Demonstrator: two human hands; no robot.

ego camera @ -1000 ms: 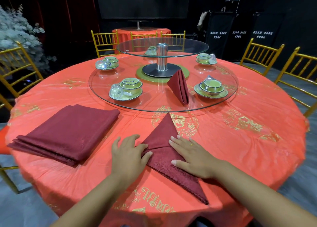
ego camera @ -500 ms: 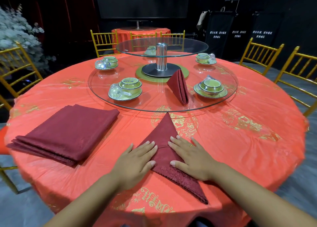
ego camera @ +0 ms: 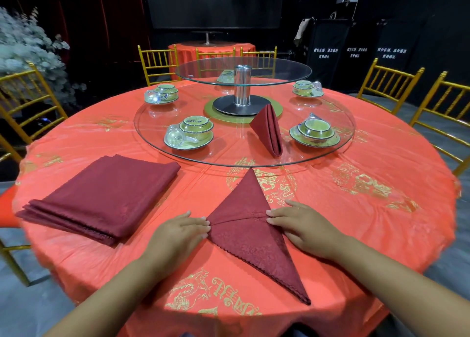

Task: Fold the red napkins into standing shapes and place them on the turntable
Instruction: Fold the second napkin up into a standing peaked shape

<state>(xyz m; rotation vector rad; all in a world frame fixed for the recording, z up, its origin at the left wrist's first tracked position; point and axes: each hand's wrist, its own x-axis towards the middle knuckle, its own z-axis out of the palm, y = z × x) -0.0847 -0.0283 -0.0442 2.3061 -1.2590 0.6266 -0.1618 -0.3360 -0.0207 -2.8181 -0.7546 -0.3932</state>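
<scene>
— How does your napkin point(ego camera: 249, 235) look?
— Dark red, folded kite-shaped, one crease across, flat on the worktop point(ego camera: 356, 222) near the turntable point(ego camera: 330, 156).
— And beside it?
— Your left grip point(ego camera: 178, 237) and right grip point(ego camera: 305, 230), released and laid flat, each touching one side corner.

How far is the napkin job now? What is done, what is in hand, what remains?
Done: one folded napkin stands on the glass turntable. In hand: a second napkin lies flat on the tablecloth, folded to a kite-like shape; the left hand and right hand press its side corners. Left: standing it up, placing it, then the napkin stack beside it.
</scene>
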